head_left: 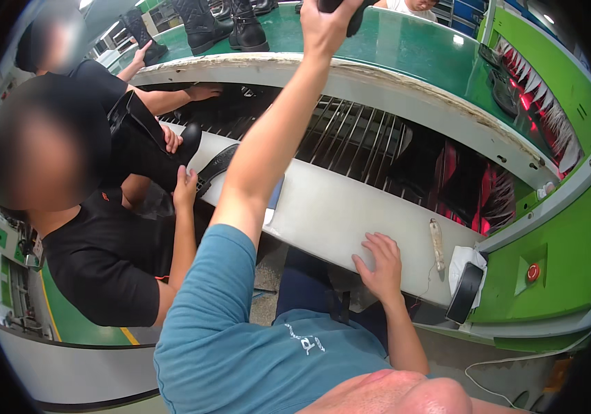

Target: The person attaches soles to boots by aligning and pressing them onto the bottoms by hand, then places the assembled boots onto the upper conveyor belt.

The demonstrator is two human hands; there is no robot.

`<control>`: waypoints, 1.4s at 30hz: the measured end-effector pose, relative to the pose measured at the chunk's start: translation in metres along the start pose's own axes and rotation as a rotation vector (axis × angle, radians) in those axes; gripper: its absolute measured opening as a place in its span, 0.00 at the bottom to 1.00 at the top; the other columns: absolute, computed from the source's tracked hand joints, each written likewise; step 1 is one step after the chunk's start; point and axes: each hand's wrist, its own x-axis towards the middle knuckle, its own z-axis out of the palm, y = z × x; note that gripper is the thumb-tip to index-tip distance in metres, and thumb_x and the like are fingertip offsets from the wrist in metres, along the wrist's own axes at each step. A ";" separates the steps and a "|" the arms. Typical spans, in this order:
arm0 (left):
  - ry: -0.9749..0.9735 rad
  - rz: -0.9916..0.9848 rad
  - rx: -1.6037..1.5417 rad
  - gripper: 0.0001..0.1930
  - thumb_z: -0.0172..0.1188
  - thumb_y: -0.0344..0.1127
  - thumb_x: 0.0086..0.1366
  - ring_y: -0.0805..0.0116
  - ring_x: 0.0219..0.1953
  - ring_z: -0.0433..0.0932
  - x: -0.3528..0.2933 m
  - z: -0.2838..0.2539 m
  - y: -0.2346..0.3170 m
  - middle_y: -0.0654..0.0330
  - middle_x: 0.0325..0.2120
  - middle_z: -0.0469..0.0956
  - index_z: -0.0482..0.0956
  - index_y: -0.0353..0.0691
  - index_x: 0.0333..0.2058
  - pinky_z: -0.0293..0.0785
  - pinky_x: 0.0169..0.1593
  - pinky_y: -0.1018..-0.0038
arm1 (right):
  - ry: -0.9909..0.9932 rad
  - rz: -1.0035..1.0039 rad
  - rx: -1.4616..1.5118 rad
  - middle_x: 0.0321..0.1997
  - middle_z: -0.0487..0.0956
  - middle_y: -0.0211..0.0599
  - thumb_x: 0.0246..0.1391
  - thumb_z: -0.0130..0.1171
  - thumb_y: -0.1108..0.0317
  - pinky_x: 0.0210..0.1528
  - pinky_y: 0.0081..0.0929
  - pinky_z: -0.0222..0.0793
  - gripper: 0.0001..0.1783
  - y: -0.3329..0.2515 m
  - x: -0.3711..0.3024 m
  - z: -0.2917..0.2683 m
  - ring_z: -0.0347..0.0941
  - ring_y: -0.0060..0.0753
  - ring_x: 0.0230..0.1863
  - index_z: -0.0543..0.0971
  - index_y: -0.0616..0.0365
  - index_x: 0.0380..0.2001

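Left hand (326, 27) raised to the top edge of the frame, I have my fingers curled around a smooth black piece (356, 19), which the edge cuts off, so I cannot tell its full shape. That arm runs nearly straight, bare below its short teal sleeve (216, 265), slanting from lower left of centre up past the middle. My right hand (381, 265), right of centre, is lower, palm down at the near edge of a smooth white bench (351, 200), its forearm rising from below, fingers loosely spread and thumb out toward the left. Just right of it lies a slim tool (436, 245) with a pale, mottled grip; beyond that, crumpled white paper (458, 261) sits behind a flat black case (466, 293) with rounded corners. Above the bench runs a rack of thin metal rods (357, 131), then a glossy green tabletop (406, 45) with a chipped, ragged rim. Black boots (199, 24) stand on it at upper left, one quilted. At left, a person in black handles a dark boot (147, 131). Along the right, a green machine (551, 255) carries a round red button (533, 273) and a jagged silvery fringe (564, 131).
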 end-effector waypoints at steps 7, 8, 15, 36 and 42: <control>-0.106 -0.134 0.820 0.38 0.80 0.61 0.59 0.41 0.56 0.87 0.016 -0.024 -0.088 0.42 0.51 0.89 0.82 0.39 0.57 0.81 0.61 0.53 | 0.030 0.035 -0.032 0.61 0.86 0.38 0.53 0.79 0.64 0.68 0.49 0.72 0.19 -0.005 0.003 0.002 0.77 0.51 0.68 0.87 0.58 0.47; -0.106 -0.141 0.816 0.38 0.80 0.61 0.59 0.41 0.56 0.87 0.014 -0.027 -0.095 0.42 0.51 0.89 0.82 0.39 0.57 0.81 0.61 0.53 | 0.030 0.031 -0.031 0.61 0.86 0.38 0.53 0.79 0.64 0.68 0.49 0.72 0.19 -0.005 0.004 0.002 0.77 0.51 0.67 0.87 0.58 0.47; 0.200 0.090 0.788 0.26 0.75 0.45 0.65 0.37 0.50 0.87 -0.014 -0.046 -0.092 0.42 0.45 0.88 0.82 0.36 0.55 0.81 0.57 0.50 | 0.024 0.050 -0.077 0.60 0.86 0.38 0.54 0.79 0.66 0.68 0.48 0.72 0.17 -0.008 0.004 0.004 0.77 0.50 0.67 0.87 0.58 0.46; -0.399 -0.420 0.616 0.04 0.73 0.36 0.67 0.62 0.32 0.89 -0.347 -0.069 -0.106 0.62 0.29 0.90 0.90 0.44 0.36 0.83 0.36 0.66 | 0.376 0.297 -0.734 0.48 0.92 0.47 0.61 0.73 0.36 0.56 0.33 0.81 0.34 0.130 0.338 -0.316 0.91 0.42 0.50 0.90 0.61 0.49; -0.353 -0.403 0.607 0.05 0.73 0.38 0.67 0.63 0.30 0.90 -0.350 -0.070 -0.111 0.61 0.29 0.90 0.90 0.44 0.37 0.82 0.35 0.67 | 0.036 0.583 -0.803 0.50 0.90 0.61 0.47 0.79 0.28 0.59 0.39 0.81 0.48 0.194 0.375 -0.331 0.90 0.53 0.52 0.89 0.72 0.44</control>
